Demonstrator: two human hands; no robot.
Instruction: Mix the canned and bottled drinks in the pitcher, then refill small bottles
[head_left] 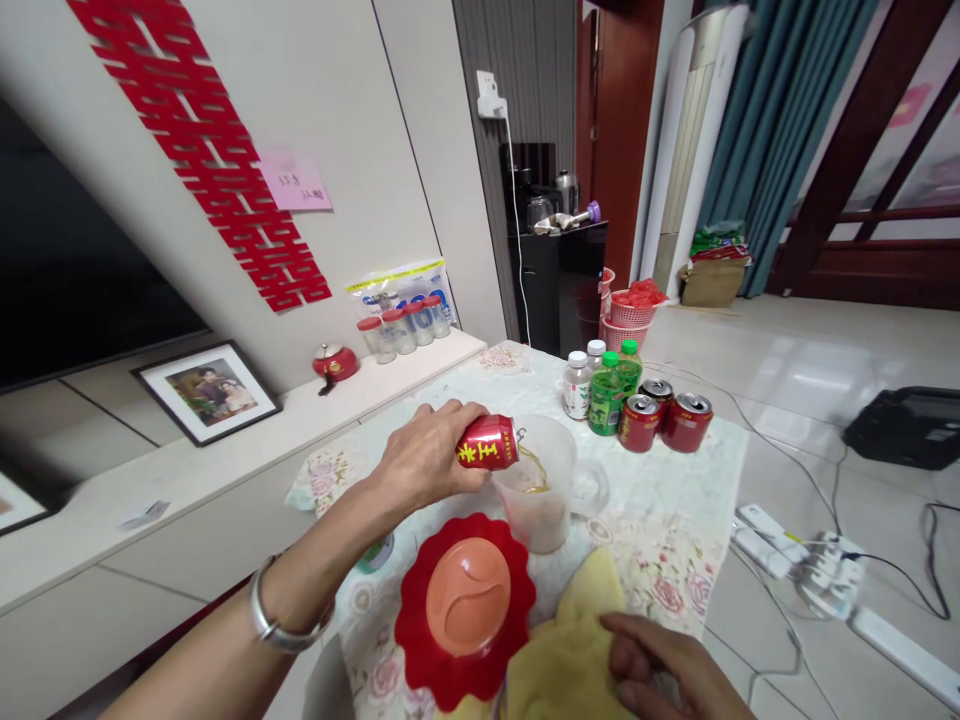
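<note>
My left hand [431, 450] is wrapped round a red drink can [489, 442] with yellow characters, tilted to the right. From its mouth a thin amber stream runs into a translucent white plastic pitcher [541, 515] with a handle on the right. In front of the pitcher lies a red scalloped mat [420, 640] bearing an orange oval dish [469, 595] with a curved divider. My right hand [667, 665], at the bottom edge, has its fingers curled against a folded yellow cloth [566, 660]; its grip is partly hidden.
Beyond the pitcher stand several red cans [686, 422], green-capped bottles [606, 395] and white-capped bottles [577, 385] on the floral tablecloth [667, 545]. Left is a ledge with a framed photo [214, 390] and lidded jars [401, 330]. Power strips [772, 540] and cables lie on the right floor.
</note>
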